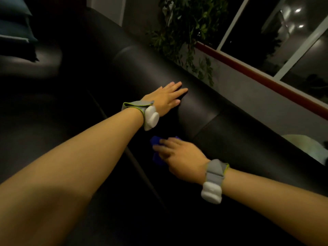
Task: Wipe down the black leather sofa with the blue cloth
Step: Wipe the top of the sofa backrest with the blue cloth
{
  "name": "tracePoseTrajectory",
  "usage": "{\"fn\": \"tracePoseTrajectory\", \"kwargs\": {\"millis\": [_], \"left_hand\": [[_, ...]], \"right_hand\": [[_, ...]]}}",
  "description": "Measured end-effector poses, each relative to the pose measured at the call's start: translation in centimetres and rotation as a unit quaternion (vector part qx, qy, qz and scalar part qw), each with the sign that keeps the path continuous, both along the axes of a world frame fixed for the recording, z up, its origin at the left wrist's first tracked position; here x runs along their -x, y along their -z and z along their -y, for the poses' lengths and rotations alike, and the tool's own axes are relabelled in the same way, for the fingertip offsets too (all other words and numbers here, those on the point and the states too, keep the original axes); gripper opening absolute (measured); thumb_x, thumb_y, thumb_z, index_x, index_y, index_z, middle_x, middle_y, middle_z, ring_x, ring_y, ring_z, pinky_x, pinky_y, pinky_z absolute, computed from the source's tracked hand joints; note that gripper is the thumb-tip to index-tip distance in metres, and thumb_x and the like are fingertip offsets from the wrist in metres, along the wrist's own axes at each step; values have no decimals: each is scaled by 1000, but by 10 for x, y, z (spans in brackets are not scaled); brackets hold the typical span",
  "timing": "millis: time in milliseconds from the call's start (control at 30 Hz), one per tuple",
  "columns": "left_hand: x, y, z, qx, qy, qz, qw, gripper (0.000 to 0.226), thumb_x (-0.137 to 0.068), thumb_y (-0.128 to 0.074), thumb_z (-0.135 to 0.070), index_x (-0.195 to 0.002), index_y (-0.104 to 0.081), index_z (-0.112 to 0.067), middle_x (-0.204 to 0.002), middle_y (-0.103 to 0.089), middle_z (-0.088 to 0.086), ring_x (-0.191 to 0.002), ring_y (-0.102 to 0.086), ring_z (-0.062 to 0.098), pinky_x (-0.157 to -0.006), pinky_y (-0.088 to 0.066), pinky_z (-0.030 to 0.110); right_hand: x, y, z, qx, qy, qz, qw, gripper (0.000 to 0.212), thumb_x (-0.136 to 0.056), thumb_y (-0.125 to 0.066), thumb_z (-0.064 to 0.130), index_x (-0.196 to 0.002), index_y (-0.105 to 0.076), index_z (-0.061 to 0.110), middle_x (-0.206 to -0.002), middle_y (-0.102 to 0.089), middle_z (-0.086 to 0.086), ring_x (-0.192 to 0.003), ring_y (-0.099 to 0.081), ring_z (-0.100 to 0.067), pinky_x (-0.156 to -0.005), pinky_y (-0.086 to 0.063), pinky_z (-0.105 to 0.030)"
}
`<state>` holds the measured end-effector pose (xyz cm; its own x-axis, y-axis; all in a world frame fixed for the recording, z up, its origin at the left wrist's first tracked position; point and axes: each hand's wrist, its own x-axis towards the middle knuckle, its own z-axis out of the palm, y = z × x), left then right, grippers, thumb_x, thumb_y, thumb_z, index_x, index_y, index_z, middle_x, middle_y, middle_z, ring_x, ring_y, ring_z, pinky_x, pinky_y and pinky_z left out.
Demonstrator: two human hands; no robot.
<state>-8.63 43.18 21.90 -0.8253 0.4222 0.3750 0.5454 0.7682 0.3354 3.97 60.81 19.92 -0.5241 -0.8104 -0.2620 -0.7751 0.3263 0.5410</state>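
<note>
Right hand (184,157) flat on blue cloth (158,153)

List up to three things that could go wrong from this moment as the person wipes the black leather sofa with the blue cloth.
1. The blue cloth is bunched under the right hand, so it may cover little leather per stroke.
2. The left hand rests flat on the sofa backrest and may leave fingerprints on it.
3. The dim light may hide missed patches, especially along the seam.
</note>
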Motion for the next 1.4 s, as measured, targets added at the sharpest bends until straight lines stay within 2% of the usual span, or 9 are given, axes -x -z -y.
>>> {"fn": "tracePoseTrajectory", "kwargs": {"millis": [300,467,600,733,867,1000,1133,1333,1400], "left_hand": [[-31,99,62,-112,-63,30,991,91,-88,-54,2,-157,1,-22,-164,12,4,-152,6,26,-123,-6,35],[-42,182,80,-126,-118,175,969,87,-94,-57,-12,-157,2,-13,-164,10,8,-148,-24,27,-115,-20,23],[-52,226,88,-44,-117,261,957,79,-98,-53,-23,-159,-4,-18,-166,5,3,-144,-32,27,-114,-28,29],[-59,239,86,-11,-93,267,959,86,-95,-51,-15,-157,8,-20,-164,17,3,-152,-8,22,-122,-19,42],[-64,244,92,60,-101,293,949,85,-96,-50,-18,-158,8,-21,-165,10,3,-153,3,20,-121,-15,50],[-68,245,97,136,-104,292,941,77,-98,-47,-20,-159,0,-24,-164,16,-6,-153,1,17,-121,-14,52],[-67,238,94,170,-104,300,933,72,-101,-42,-23,-159,1,-23,-164,16,-6,-153,-2,17,-121,-14,51],[-64,228,89,191,-110,319,922,74,-100,-46,-24,-159,-1,-22,-165,14,-5,-153,-5,18,-120,-14,48],[-63,225,92,181,-105,339,917,76,-100,-48,-19,-159,0,-22,-164,15,-7,-153,-3,18,-120,-13,48]], "right_hand": [[35,-16,24,116,2,-122,986,47,-91,-47,15,-137,-53,4,-154,-38,-9,-142,-33,-35,-118,-26,-45],[17,49,29,-82,-50,64,993,39,-97,-40,20,-127,-65,13,-153,-40,0,-142,-32,-30,-118,-20,-40],[39,29,40,0,-47,-45,998,29,-84,-62,29,-108,-76,23,-137,-58,10,-126,-55,-18,-109,-40,-33],[66,23,74,35,-20,-112,993,49,-95,-39,19,-143,-47,10,-158,-31,-5,-145,-27,-32,-120,-14,-43],[56,69,83,-26,-64,-114,991,50,-94,-28,18,-130,-62,15,-149,-46,0,-139,-40,-29,-117,-29,-41],[15,118,37,-257,-95,69,959,36,-94,-42,33,-113,-72,26,-136,-57,10,-128,-51,-23,-110,-36,-32],[29,94,38,-167,-108,22,980,27,-76,-50,44,-76,-77,42,-101,-71,24,-94,-68,-5,-91,-52,-22],[80,84,100,-43,-33,-81,995,49,-102,-28,22,-149,-35,7,-162,-19,-8,-149,-12,-34,-122,-4,-44],[66,106,90,-33,-46,-4,998,44,-95,-50,37,-133,-59,18,-149,-46,2,-140,-38,-24,-118,-26,-36]]}}
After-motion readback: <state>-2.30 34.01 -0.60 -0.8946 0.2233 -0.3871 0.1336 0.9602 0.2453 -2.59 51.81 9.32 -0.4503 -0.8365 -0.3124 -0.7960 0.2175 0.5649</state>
